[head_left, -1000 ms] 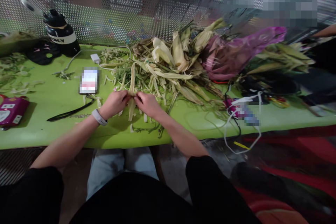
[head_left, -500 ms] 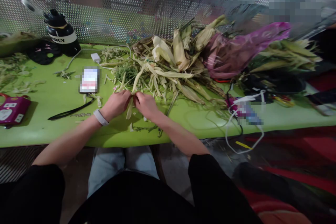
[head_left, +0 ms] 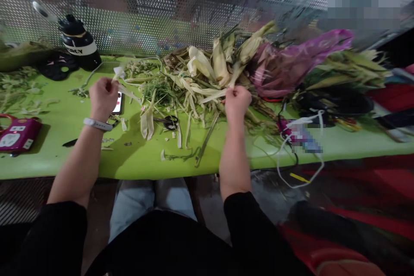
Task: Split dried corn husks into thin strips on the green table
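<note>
My left hand (head_left: 102, 98) is raised over the left of the table near the phone (head_left: 119, 103). Its fingers pinch a pale strip of corn husk (head_left: 130, 94), which trails down to the right. My right hand (head_left: 238, 101) is closed at the front of the big husk pile, on another pale husk strip (head_left: 211, 96) that points left. Between the hands lie a torn piece of husk (head_left: 147, 123) and a pair of dark-handled scissors (head_left: 170, 122). Whole corn husks (head_left: 222, 62) heap up behind my right hand.
A black bottle (head_left: 82, 47) and a dark mask (head_left: 57, 65) stand back left; a magenta power strip (head_left: 21, 134) lies at front left. A purple plastic bag (head_left: 284, 69) and a white cable (head_left: 280, 164) are at right. Perforated metal (head_left: 139, 13) borders the back.
My hands, together at a husk in the middle before, have parted. The left went left and up, the right went right and up, each with a strip. The scissors now show.
</note>
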### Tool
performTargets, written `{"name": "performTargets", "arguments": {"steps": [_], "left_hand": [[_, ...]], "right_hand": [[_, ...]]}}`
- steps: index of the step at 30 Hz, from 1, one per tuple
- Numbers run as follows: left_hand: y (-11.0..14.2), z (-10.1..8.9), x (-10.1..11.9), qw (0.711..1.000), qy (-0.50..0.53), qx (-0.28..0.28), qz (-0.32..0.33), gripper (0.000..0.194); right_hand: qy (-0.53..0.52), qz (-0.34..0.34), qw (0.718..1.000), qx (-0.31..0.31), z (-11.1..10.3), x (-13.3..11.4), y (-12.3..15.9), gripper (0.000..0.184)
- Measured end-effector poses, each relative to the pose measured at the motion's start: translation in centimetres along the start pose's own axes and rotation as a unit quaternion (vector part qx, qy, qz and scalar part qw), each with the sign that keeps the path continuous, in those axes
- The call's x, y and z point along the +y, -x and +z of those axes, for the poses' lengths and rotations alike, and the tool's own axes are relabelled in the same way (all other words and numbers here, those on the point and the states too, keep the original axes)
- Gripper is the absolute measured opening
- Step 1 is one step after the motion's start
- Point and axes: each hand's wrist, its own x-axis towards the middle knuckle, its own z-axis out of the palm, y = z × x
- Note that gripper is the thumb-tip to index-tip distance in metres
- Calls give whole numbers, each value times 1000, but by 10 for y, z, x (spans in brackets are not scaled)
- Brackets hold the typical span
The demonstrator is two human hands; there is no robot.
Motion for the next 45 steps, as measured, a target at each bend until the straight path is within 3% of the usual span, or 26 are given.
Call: {"name": "performTargets", "arguments": {"steps": [1, 3, 5, 7, 10, 14, 16, 21, 25, 28, 31, 37, 41, 45], "left_hand": [[0, -1, 0, 999, 50, -5, -18, 19], [4, 3, 0, 986, 121, -105, -50, 22], [9, 11, 0, 958, 134, -243, -71, 27], [14, 18, -3, 932, 115, -336, -69, 30], [17, 30, -9, 942, 54, -331, -21, 29], [19, 43, -15, 977, -95, -179, 69, 27], [20, 47, -16, 979, -116, -144, 88, 27], [19, 46, -19, 974, -63, -213, 41, 26], [14, 41, -21, 983, 64, -170, -2, 27], [10, 38, -21, 970, 196, -131, -54, 33], [8, 35, -20, 953, 265, -108, -102, 44], [7, 30, -23, 930, 296, -167, -142, 30], [5, 29, -27, 923, 296, -197, -148, 25], [5, 26, -29, 913, 296, -228, -162, 29]], "right_hand": [[-46, 27, 998, -18, -3, 0, -3, 18], [-145, 57, 979, -132, 0, -6, 7, 18], [-211, 61, 927, -304, 12, -20, 31, 23], [-229, 70, 866, -439, 30, -34, 60, 31], [-204, 84, 820, -528, 55, -49, 97, 32], [-204, 84, 820, -528, 73, -51, 116, 37], [-210, 77, 829, -513, 75, -49, 118, 41], [-204, 36, 845, -493, 72, -46, 118, 46], [-214, 41, 851, -478, 69, -45, 112, 46], [-206, 65, 849, -482, 69, -49, 104, 43], [-166, 109, 830, -521, 76, -58, 101, 38], [-128, 185, 837, -499, 110, -77, 112, 45], [-89, 177, 848, -492, 129, -83, 116, 34], [-77, 159, 856, -486, 132, -86, 114, 28]]}}
